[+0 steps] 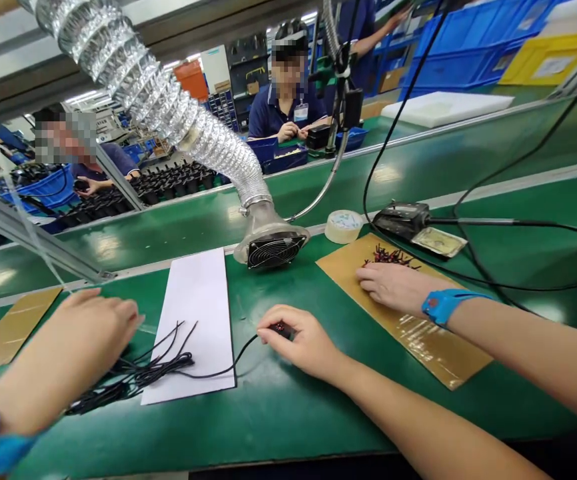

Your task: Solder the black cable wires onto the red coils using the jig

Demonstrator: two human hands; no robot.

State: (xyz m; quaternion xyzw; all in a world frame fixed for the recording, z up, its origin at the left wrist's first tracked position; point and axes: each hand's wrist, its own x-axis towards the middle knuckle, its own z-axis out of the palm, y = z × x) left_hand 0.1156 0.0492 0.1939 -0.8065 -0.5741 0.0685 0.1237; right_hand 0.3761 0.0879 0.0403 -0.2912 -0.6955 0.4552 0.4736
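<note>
My left hand [66, 360], blurred and wearing a blue wristband, is over the left end of a bundle of black cables [163, 367]. Its fingers bend downward and their tips are hidden, so a hold cannot be made out. Part of the bundle lies across a white sheet [198, 287]. From it one cable runs right to my right hand [301, 337], which is closed on its end between thumb and fingers. Small reddish bits show at that end, within my curled fingers.
A co-worker's hand [393, 287] with a blue wristband touches small dark and red pieces [391, 256] on a brown sheet [438, 347]. Behind stand a fan hood [276, 247] on a foil duct, a tape roll [343, 227] and a black device [401, 217]. Two people sit across the line.
</note>
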